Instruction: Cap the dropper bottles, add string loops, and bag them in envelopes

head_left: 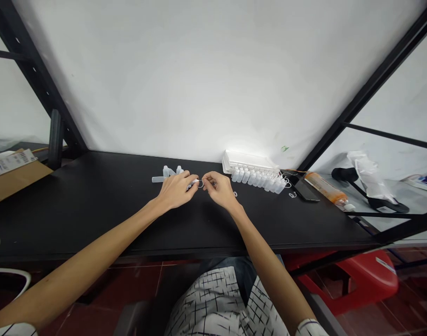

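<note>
Watching this through the head cam, so grain of salt, but here's how I read it. My left grip [178, 190] is closed around a small, translucent white plastic bottle [195, 181], and most of its body is hidden under the fingers. What I can see of the neck end points right, so the long axis seems to run sideways, roughly along the far edge of the table [104, 205] rather than toward me. My right grip [218, 187] sits just off that tip, thumb and fingers pinched together on what looks like the side of a thin white cord loop [201, 186]. So the loop bridges the gap: bottle on its left, right fingertips on its right. Left is the nearer hand for the bottle, no contest.

All this is about midway along the table, closer to the far edge than the near one. Loose translucent bottles [166, 171] lie just behind the left hand, and a row of looped white bottles [257, 178] is off toward the table's far right corner.
</note>
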Demonstrator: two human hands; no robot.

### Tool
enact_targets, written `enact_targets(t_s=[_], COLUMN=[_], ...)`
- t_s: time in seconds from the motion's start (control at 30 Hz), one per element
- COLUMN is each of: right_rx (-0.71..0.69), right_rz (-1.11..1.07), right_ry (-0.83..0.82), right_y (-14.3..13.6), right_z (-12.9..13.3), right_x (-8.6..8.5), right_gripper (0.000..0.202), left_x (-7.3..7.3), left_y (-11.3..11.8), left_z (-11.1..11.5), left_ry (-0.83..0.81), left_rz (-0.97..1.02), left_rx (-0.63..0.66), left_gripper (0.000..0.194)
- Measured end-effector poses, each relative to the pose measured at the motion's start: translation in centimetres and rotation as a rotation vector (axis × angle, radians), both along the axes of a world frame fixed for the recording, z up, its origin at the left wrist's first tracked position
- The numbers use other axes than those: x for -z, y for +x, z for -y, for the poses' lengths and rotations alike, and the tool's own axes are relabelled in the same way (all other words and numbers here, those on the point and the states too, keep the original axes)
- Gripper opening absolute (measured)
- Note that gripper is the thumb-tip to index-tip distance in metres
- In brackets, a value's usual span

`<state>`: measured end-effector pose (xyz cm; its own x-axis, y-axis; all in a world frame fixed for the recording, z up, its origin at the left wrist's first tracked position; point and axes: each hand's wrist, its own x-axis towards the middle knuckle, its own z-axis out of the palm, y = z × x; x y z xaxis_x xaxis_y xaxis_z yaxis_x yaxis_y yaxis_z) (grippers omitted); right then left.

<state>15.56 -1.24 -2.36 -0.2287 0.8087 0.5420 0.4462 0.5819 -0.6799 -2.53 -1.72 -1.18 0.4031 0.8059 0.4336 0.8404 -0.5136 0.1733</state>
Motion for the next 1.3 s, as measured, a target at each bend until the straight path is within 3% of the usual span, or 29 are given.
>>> enact_targets(t_s=[0.23,0.5,0.73,0.9,1.07,1.3], right_rx=[-0.082,-0.226,-0.309,-0.308,-0.274,-0.240], right_rz=[-0.009,-0.130,-0.188,-0.213,-0.395,-0.457], right_ry=[-0.086,-0.236,-0.371,-0.370,-0.310,-0.325], right_y=[0.1,0.5,0.6,0.7,1.0,1.1], right_z=[-0.3,0.0,-0.2,-0.1,0.3,0.4], right_x=[0.4,-0.1,0.0,-0.5,-1.7,-2.1], right_gripper=[0.010,0.017,0.020,0.020,0.027,0.028], left_x=[0.2,-0.2,-0.2,-0.8,-1.5,-1.0], left_y=[0.1,0.1,0.2,0.1,0.1,0.0], left_z=[0.1,0.3,0.5,0.1,-0.1,-0.2], left_ry=[-0.023,-0.064,-0.052,-0.081,-0.081,-0.034], left_rz=[0.004,0.080,0.041,0.083,0.229,0.326], left_rx=[0.024,0.136,0.136,0.181,0.222,0.260], left_gripper=[0.036,0.035,0.033,0.031,0.034,0.033])
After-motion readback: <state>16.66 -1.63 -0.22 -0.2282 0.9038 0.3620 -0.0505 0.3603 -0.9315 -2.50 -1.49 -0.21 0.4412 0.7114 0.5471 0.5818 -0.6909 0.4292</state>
